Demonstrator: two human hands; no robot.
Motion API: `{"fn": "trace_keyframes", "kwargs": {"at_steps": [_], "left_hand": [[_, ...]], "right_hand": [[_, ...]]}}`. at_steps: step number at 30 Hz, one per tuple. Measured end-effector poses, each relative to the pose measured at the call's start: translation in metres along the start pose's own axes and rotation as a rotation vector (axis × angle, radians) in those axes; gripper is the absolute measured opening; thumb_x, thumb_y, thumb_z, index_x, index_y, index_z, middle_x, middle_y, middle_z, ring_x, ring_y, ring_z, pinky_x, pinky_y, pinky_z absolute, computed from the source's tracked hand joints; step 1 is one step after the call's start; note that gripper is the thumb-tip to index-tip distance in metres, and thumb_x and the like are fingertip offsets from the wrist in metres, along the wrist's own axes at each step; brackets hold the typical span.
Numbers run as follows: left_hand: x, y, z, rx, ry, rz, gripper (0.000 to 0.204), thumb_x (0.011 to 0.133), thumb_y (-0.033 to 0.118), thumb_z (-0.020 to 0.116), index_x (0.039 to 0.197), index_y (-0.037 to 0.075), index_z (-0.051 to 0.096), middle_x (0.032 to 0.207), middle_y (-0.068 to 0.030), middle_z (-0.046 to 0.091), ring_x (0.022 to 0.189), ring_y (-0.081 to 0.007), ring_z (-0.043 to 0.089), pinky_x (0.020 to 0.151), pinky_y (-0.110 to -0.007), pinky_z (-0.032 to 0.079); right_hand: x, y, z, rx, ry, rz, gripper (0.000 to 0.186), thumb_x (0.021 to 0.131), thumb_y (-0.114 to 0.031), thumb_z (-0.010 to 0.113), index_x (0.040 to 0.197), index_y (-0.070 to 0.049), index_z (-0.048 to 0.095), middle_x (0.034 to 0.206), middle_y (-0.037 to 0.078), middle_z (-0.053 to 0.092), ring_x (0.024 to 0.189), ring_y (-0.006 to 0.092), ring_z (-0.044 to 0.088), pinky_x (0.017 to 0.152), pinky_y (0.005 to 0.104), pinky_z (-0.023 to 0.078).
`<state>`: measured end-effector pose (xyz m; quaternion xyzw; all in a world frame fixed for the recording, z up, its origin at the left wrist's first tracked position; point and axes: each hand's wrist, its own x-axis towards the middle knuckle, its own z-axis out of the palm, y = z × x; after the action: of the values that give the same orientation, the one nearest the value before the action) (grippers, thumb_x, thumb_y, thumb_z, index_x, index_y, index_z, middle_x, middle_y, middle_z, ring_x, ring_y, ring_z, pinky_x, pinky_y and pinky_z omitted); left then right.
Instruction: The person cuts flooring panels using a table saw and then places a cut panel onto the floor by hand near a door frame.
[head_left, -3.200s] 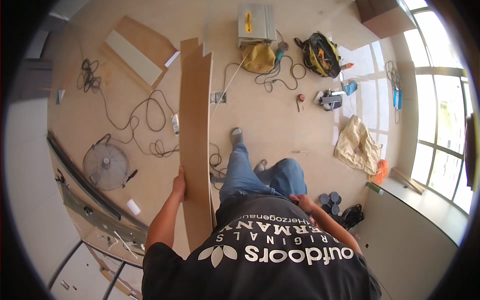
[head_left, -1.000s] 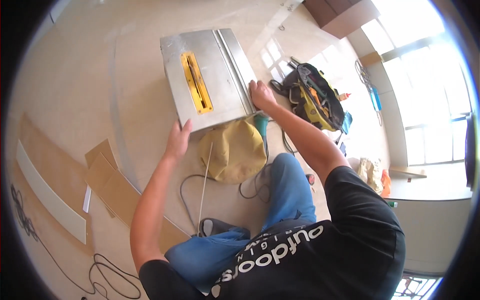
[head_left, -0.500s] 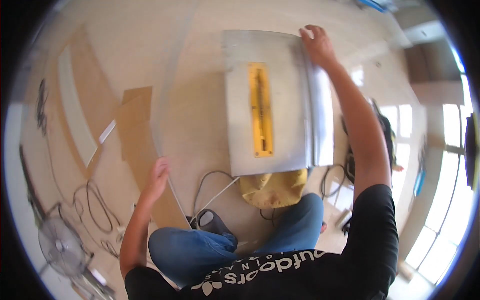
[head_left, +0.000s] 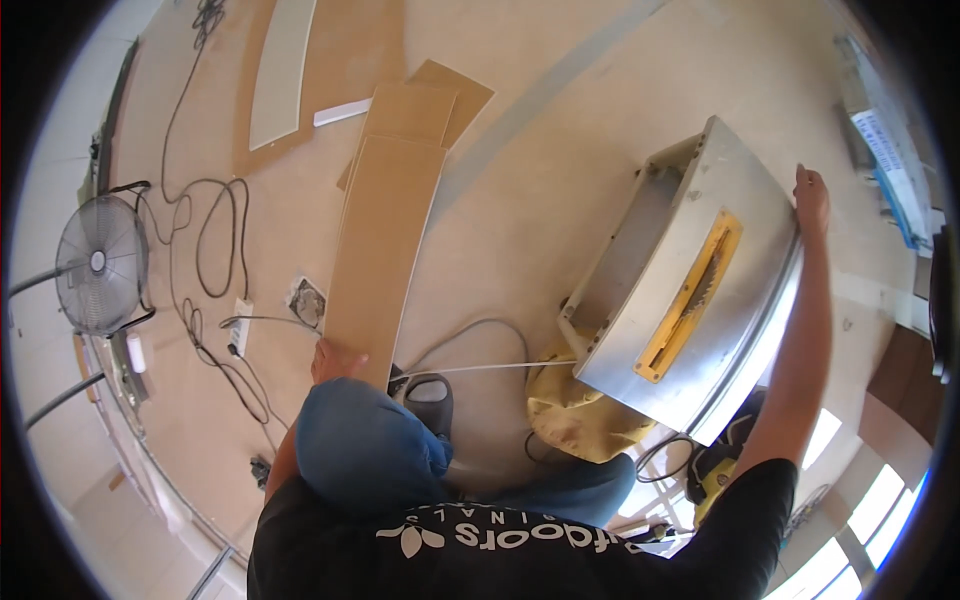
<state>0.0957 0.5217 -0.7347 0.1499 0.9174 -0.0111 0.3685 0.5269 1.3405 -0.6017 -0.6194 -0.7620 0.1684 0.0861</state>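
Note:
A table saw (head_left: 690,290) with a silver metal top stands at right front of me, its toothed blade (head_left: 705,287) in a yellow insert (head_left: 735,235). My right hand (head_left: 812,205) is at the far end of the metal fence (head_left: 755,350) along the saw's right edge, fingers curled round it. On my left lies a long brown board (head_left: 385,235), on top of other brown pieces (head_left: 465,95). My left hand (head_left: 335,362) grips the near left corner of that board beside my knee; part of the hand is hidden by the knee.
A yellow cloth bag (head_left: 585,410) hangs under the saw. Cables (head_left: 215,250) and a power strip (head_left: 240,325) lie on the left floor, near a fan (head_left: 98,262). A white strip (head_left: 342,112) lies beyond the boards. Blue-and-white packages (head_left: 885,160) stand far right.
My view has turned left. My left hand has come down onto the near end of the brown board. My right hand stays by the saw's far right corner.

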Motion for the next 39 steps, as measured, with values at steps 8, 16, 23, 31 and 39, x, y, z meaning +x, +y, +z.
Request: {"fn": "trace_keyframes", "kwargs": {"at_steps": [8, 16, 23, 31, 39], "left_hand": [[-0.019, 0.005, -0.004, 0.0, 0.168, -0.134, 0.094, 0.068, 0.048, 0.075, 0.139, 0.009, 0.027, 0.142, -0.0201, 0.03, 0.133, -0.0357, 0.031, 0.109, -0.049, 0.023], [-0.003, -0.042, 0.027, 0.034, 0.34, -0.005, 0.071, 0.072, 0.049, 0.072, 0.126, 0.011, 0.045, 0.123, -0.0158, 0.048, 0.118, -0.0373, 0.046, 0.094, -0.048, 0.04], [0.006, -0.065, 0.048, 0.03, 0.273, 0.218, 0.063, 0.076, 0.047, 0.069, 0.121, 0.008, 0.05, 0.119, -0.0162, 0.052, 0.112, -0.0356, 0.05, 0.09, -0.046, 0.044], [-0.061, -0.192, 0.049, 0.07, 0.058, 0.267, 0.055, 0.081, 0.043, 0.064, 0.119, 0.004, 0.052, 0.118, -0.0182, 0.055, 0.108, -0.0325, 0.053, 0.089, -0.044, 0.044], [-0.113, -0.175, 0.0, -0.075, -0.081, 0.209, 0.049, 0.086, 0.04, 0.059, 0.116, 0.001, 0.054, 0.117, -0.0202, 0.057, 0.104, -0.0295, 0.056, 0.088, -0.042, 0.045]], "right_hand": [[-0.225, 0.001, -0.002, -0.026, 0.593, -0.129, 0.045, 0.096, -0.034, 0.05, 0.129, -0.003, 0.049, 0.134, 0.019, 0.047, 0.127, 0.0355, 0.041, 0.106, 0.0438, 0.031], [-0.414, 0.012, 0.005, 0.6, 0.725, 0.341, 0.044, 0.098, -0.032, 0.047, 0.127, 0.001, 0.05, 0.123, 0.015, 0.054, 0.114, 0.0252, 0.05, 0.1, 0.0358, 0.037], [-0.583, 0.074, 0.036, 0.521, 0.658, 0.421, 0.034, 0.094, -0.026, 0.055, 0.117, -0.001, 0.056, 0.111, 0.014, 0.059, 0.101, 0.0247, 0.054, 0.092, 0.0347, 0.041], [-0.733, 0.056, 0.078, 0.264, 0.292, 0.746, 0.042, 0.089, -0.036, 0.058, 0.116, -0.004, 0.056, 0.129, 0.019, 0.048, 0.118, 0.0368, 0.047, 0.1, 0.0431, 0.039], [-0.769, 0.046, 0.061, 0.111, 0.251, 0.421, 0.046, 0.09, -0.04, 0.055, 0.124, -0.009, 0.053, 0.139, 0.017, 0.041, 0.125, 0.0381, 0.04, 0.104, 0.0487, 0.032]]}}
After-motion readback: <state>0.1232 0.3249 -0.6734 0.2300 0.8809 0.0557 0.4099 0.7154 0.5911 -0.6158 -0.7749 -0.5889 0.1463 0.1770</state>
